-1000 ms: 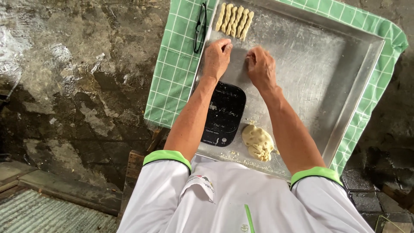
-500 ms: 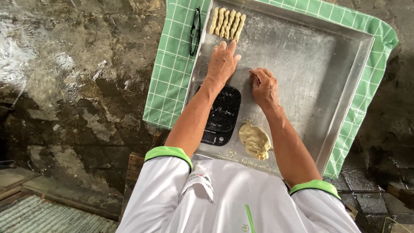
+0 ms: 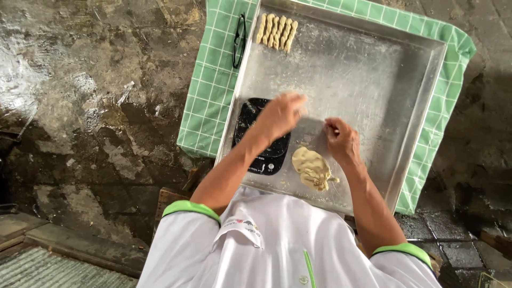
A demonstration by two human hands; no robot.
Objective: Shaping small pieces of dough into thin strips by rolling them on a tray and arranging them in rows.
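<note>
1. The left hand [image 3: 281, 113] is hovering over the metal tray [image 3: 373, 85], palm down with fingers spread loosely; it is blurred, so whether it is touching the tray cannot be told.
2. The right hand [image 3: 341, 140] is resting on the tray floor just beside it, fingertips pinched together at the tray surface; what they are pinching is too small to make out.
3. The dough lump [image 3: 311, 168] is lying near the tray's near edge, just below and between the two hands, closest to the right wrist and not touching either hand.
4. A black digital scale [image 3: 260, 152] is sitting at the tray's left wall, partly under the left forearm.
5. A row of twisted dough sticks [image 3: 276, 32] is lining the far left corner, well apart from the hands.
6. The tray's middle and right side are lying bare up to the raised rim.
7. A green checked cloth [image 3: 205, 90] is spreading under the tray, with black eyeglasses [image 3: 239, 40] on it beside the left rim.
</note>
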